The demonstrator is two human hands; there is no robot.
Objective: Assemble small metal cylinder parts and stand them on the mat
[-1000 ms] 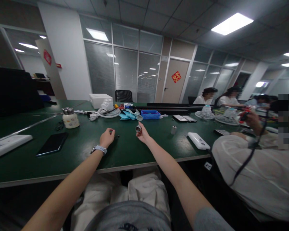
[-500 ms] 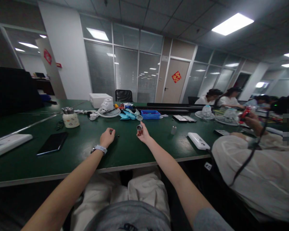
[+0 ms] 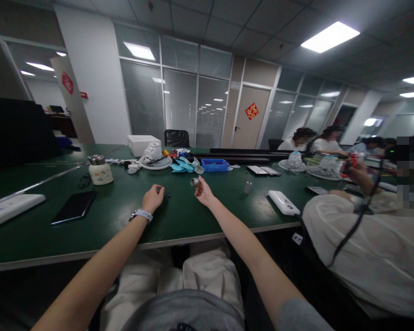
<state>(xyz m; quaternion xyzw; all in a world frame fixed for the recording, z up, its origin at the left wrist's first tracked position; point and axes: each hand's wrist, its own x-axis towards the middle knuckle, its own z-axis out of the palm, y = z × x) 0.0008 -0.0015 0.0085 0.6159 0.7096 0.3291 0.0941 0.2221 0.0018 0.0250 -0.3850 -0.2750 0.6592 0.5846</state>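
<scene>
Over the green table [image 3: 193, 216], my right hand [image 3: 204, 194] grips a small silver metal cylinder [image 3: 194, 182] between thumb and fingers. The cylinder is tilted, with its hollow-looking end facing left. My left hand [image 3: 153, 197], wearing a wristwatch, rests at the table to the left with thumb and fingers pinched together. Whatever may be between those fingers is too small to make out. Just right of them lies a tiny dark piece [image 3: 169, 196]. A second silver cylinder [image 3: 248, 186] stands upright on the table, to the right of my right hand.
Behind my hands lie light-blue fan blades [image 3: 182, 165], a blue tray [image 3: 215, 165] and a white fan grille [image 3: 155, 162]. At left are a cream jar [image 3: 101, 172] and a black phone [image 3: 73, 208]. A white power bank [image 3: 283, 202] and a seated co-worker [image 3: 362, 248] are to the right.
My right hand has turned the silver cylinder so that its end faces further left, and shifted it slightly left. My left hand stays almost in place.
</scene>
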